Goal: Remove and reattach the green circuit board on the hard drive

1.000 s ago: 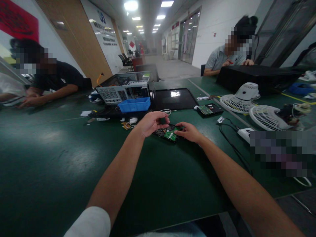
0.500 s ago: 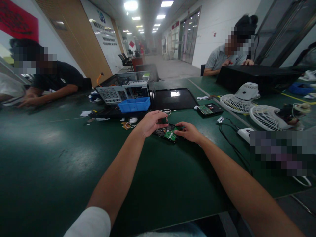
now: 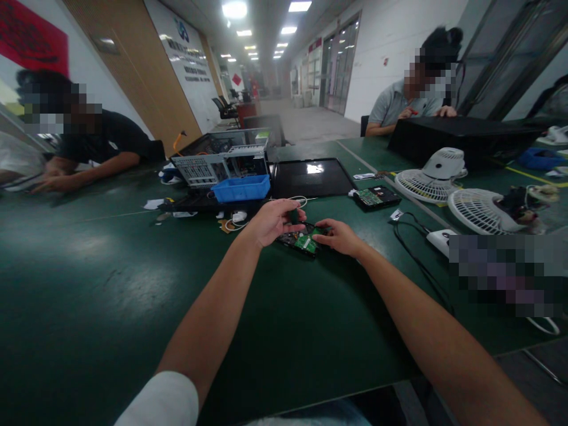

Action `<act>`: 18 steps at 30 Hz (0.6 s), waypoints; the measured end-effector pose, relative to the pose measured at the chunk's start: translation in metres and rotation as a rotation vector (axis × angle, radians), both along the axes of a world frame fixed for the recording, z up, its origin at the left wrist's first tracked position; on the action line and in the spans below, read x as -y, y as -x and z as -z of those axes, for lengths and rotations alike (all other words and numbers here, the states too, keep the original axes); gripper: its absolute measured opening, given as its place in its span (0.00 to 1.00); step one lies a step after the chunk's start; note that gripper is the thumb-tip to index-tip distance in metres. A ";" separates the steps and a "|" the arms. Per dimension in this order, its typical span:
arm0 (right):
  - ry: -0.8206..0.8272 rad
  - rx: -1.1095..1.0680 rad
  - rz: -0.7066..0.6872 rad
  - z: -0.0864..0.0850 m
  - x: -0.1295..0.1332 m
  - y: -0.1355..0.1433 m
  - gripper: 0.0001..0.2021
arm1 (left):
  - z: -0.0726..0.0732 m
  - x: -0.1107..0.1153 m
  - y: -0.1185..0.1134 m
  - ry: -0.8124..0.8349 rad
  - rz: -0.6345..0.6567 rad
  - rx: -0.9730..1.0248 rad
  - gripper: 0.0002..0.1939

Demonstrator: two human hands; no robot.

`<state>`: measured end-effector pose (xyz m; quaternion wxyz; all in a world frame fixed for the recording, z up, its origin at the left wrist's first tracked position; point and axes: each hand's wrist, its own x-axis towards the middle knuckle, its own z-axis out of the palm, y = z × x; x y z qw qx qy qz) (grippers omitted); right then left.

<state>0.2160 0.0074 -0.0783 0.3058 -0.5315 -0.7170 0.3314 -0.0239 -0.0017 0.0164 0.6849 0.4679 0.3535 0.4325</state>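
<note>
Head view, from the left: a red banner (image 3: 38, 36) carries dark brush-like characters too blurred to read, and below it a co-worker in a dark shirt (image 3: 116, 133) leans forearms on the green tabletop (image 3: 102, 260). Next comes a pale wall sign (image 3: 189, 59) with a blue emblem and several lines of lettering, the words too soft to make out. An opened computer case (image 3: 202, 170) stands beneath it, a plain blue bin (image 3: 242, 190) at its front. Near the middle, the left hand (image 3: 274, 223) is raised over the left part of a green circuit-board unit (image 3: 306, 243), wrist angled inward, its fingers bent toward the thumb around a dark patch; whether they grip something I cannot tell. The unit lies on the tabletop between both hands, with a small white label on the board that is illegible from here. Behind it lies a flat black panel (image 3: 313, 180). The right hand (image 3: 341, 238) reaches in low, forearm slanting from the lower right, its fingers closed on the unit's right end, thumb over the board. Farther right are a second board unit (image 3: 377, 197), a white tag (image 3: 396, 216) with unreadable dark print on a black cable (image 3: 410, 239), and two white fans (image 3: 428, 184), the nearer partly dismantled
</note>
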 end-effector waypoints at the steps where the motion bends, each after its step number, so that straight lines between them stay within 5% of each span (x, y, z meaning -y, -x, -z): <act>1: -0.001 0.004 -0.002 -0.001 0.000 0.000 0.27 | 0.001 -0.001 0.000 0.012 -0.010 0.009 0.10; 18: -0.004 -0.003 -0.012 0.002 -0.001 0.000 0.27 | 0.001 -0.003 0.000 -0.041 -0.065 -0.009 0.09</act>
